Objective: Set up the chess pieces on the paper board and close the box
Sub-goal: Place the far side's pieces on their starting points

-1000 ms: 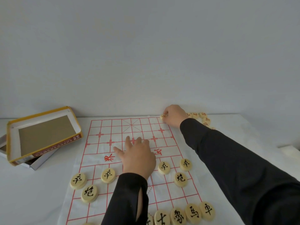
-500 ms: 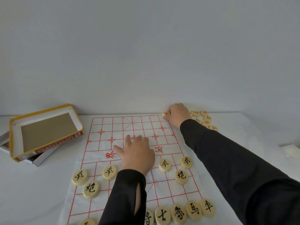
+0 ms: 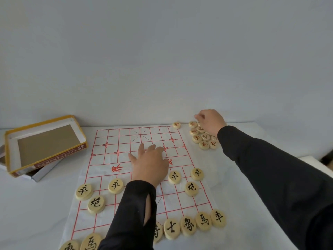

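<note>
White desk (image 3: 36, 204), grey wall. Left hand (image 3: 150, 163) stayed spread flat on the paper board (image 3: 111, 141), pinning it. Right hand (image 3: 210, 120) had left one red piece (image 3: 177, 125) on the board's far corner just beside it and shifted onto the red pile (image 3: 202, 137). Its fingers were curled, but I couldn't tell if they pinched a piece. Red side barely started; box (image 3: 54, 159) lay open, well left of both hands.

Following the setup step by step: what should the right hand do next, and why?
Probably pick a red piece from the pile and set it beside the lone corner piece: the right hand is curled over that pile, and the far row of the board holds just one.
</note>
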Demonstrator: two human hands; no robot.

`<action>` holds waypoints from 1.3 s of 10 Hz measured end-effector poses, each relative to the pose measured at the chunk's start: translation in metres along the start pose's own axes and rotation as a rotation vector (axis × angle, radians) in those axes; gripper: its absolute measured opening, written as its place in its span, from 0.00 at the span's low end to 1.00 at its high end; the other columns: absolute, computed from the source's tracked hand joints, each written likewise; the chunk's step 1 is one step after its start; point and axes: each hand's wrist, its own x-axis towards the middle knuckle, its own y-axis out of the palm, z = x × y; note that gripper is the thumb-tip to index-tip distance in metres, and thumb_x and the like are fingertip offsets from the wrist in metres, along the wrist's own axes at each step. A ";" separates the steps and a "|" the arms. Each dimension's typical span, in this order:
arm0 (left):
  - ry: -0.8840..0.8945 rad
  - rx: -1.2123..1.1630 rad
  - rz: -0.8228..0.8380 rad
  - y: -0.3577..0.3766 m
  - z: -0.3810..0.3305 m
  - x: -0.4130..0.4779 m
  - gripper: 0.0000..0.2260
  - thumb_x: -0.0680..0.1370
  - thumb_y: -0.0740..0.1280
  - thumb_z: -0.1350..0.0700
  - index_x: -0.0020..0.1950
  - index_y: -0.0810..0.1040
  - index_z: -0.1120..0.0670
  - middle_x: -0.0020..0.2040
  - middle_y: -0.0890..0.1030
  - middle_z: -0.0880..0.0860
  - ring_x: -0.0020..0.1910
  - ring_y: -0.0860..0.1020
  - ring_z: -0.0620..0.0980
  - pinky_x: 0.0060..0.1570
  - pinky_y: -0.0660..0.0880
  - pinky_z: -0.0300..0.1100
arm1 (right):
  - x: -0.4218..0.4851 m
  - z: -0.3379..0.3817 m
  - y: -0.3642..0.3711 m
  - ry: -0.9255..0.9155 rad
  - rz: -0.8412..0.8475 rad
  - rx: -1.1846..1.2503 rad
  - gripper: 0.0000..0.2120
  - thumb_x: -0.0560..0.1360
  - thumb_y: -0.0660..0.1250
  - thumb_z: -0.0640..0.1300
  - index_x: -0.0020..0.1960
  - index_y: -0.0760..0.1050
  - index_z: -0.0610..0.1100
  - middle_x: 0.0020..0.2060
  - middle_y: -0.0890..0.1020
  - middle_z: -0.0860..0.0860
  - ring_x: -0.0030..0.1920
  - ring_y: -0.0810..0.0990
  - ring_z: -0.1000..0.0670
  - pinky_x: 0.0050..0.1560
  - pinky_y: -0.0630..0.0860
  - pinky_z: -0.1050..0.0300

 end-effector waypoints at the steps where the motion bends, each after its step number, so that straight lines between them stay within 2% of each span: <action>1: 0.012 -0.007 -0.014 0.000 -0.002 0.000 0.20 0.81 0.55 0.50 0.73 0.60 0.46 0.75 0.58 0.48 0.76 0.46 0.53 0.70 0.42 0.62 | -0.008 -0.006 0.002 0.018 0.115 -0.062 0.12 0.79 0.58 0.47 0.46 0.78 0.42 0.42 0.80 0.47 0.45 0.79 0.45 0.45 0.75 0.53; 2: 0.010 -0.019 -0.017 0.000 0.000 0.001 0.20 0.81 0.55 0.50 0.73 0.61 0.45 0.75 0.58 0.47 0.76 0.46 0.53 0.70 0.43 0.63 | -0.016 -0.006 0.006 0.033 0.189 -0.234 0.15 0.76 0.60 0.51 0.33 0.70 0.46 0.32 0.75 0.49 0.37 0.75 0.47 0.35 0.69 0.57; 3: -0.003 -0.040 -0.005 0.000 0.001 0.002 0.19 0.81 0.55 0.50 0.72 0.61 0.45 0.75 0.59 0.47 0.76 0.46 0.53 0.70 0.43 0.63 | -0.021 -0.002 0.009 0.012 0.192 -0.336 0.21 0.75 0.62 0.57 0.29 0.63 0.47 0.27 0.69 0.51 0.34 0.71 0.48 0.35 0.67 0.56; 5: -0.002 -0.065 -0.011 0.000 0.003 0.002 0.19 0.81 0.55 0.50 0.72 0.62 0.45 0.75 0.59 0.47 0.76 0.46 0.53 0.70 0.43 0.62 | -0.023 -0.004 0.002 0.104 0.110 -0.162 0.17 0.80 0.52 0.46 0.34 0.66 0.44 0.31 0.72 0.49 0.38 0.73 0.45 0.35 0.65 0.56; 7: 0.027 -0.049 -0.021 0.002 -0.004 0.000 0.20 0.81 0.55 0.51 0.73 0.61 0.46 0.75 0.58 0.47 0.76 0.46 0.53 0.70 0.44 0.62 | -0.024 -0.013 -0.003 0.135 0.082 -0.028 0.12 0.79 0.51 0.39 0.47 0.73 0.39 0.44 0.78 0.44 0.45 0.75 0.44 0.42 0.70 0.52; 8: 0.010 -0.056 -0.028 0.001 -0.001 0.002 0.20 0.81 0.56 0.50 0.73 0.61 0.46 0.75 0.58 0.48 0.76 0.45 0.53 0.70 0.45 0.62 | -0.022 -0.010 0.002 0.159 0.085 -0.079 0.10 0.78 0.54 0.41 0.48 0.75 0.41 0.44 0.79 0.46 0.45 0.77 0.45 0.41 0.71 0.54; 9: -0.017 -0.059 -0.042 -0.001 0.003 0.005 0.20 0.81 0.55 0.50 0.73 0.61 0.46 0.76 0.57 0.48 0.76 0.44 0.53 0.70 0.44 0.61 | -0.020 0.000 0.009 0.201 0.095 -0.151 0.11 0.76 0.59 0.50 0.42 0.73 0.44 0.38 0.79 0.48 0.41 0.78 0.47 0.39 0.72 0.55; 10: -0.021 -0.067 -0.047 -0.002 0.003 0.006 0.20 0.81 0.55 0.50 0.73 0.60 0.46 0.76 0.56 0.49 0.76 0.44 0.53 0.71 0.44 0.61 | -0.018 0.012 0.017 0.202 0.103 -0.329 0.17 0.75 0.60 0.59 0.42 0.71 0.45 0.37 0.78 0.50 0.43 0.78 0.48 0.42 0.73 0.55; 11: -0.018 -0.072 -0.048 -0.002 0.004 0.007 0.20 0.81 0.55 0.50 0.73 0.60 0.46 0.76 0.56 0.48 0.76 0.44 0.53 0.71 0.44 0.61 | -0.014 0.020 0.024 0.141 0.060 -0.527 0.19 0.75 0.58 0.63 0.45 0.69 0.45 0.40 0.76 0.49 0.50 0.76 0.46 0.46 0.69 0.55; 12: -0.023 -0.083 -0.067 -0.003 0.006 0.008 0.20 0.81 0.56 0.50 0.73 0.61 0.46 0.76 0.57 0.48 0.76 0.45 0.53 0.71 0.45 0.60 | -0.010 0.024 0.028 0.127 0.077 -0.549 0.17 0.76 0.58 0.61 0.45 0.68 0.46 0.45 0.78 0.48 0.53 0.75 0.46 0.47 0.68 0.55; 13: -0.019 -0.089 -0.076 -0.004 0.006 0.008 0.20 0.80 0.56 0.50 0.73 0.61 0.46 0.76 0.57 0.48 0.76 0.45 0.53 0.71 0.45 0.60 | -0.010 0.029 0.026 0.119 0.039 -0.485 0.15 0.75 0.59 0.57 0.41 0.69 0.45 0.41 0.77 0.49 0.48 0.74 0.47 0.46 0.68 0.55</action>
